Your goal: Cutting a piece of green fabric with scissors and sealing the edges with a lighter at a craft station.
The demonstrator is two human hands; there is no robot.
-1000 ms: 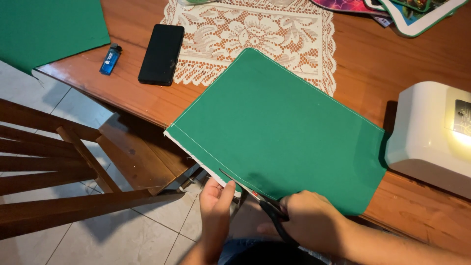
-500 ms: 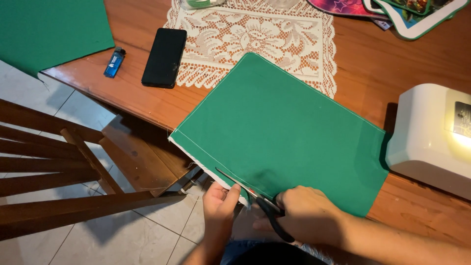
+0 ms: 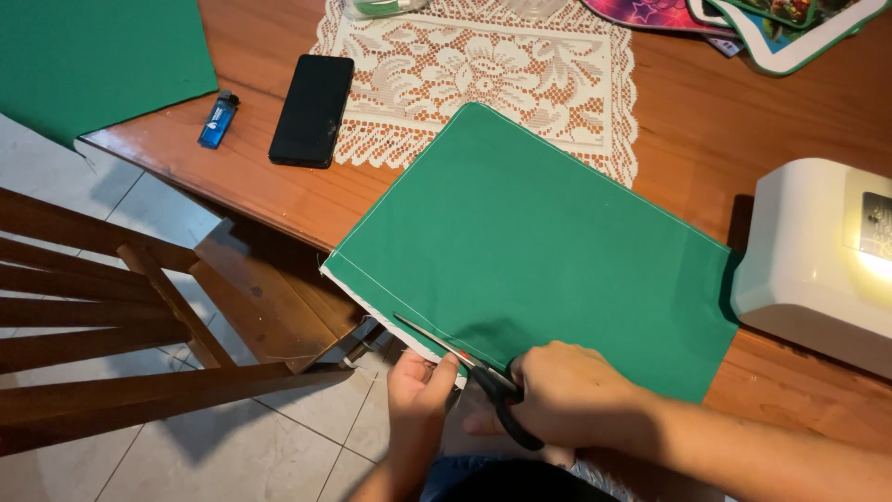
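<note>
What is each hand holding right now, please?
Left hand: shut on the green fabric edge.
Right hand: shut on the scissors.

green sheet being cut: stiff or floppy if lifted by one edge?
Probably semi-stiff: the green sheet juts past the table edge without drooping. Likely light, since the left hand steadies it by fingers alone. Lying flat, it would slide, not roll.

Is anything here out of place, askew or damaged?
Nothing looks damaged. The green fabric lies askew, its near corner over the table edge, where the left hand holds it and the right hand works scissors along the edge.
</note>
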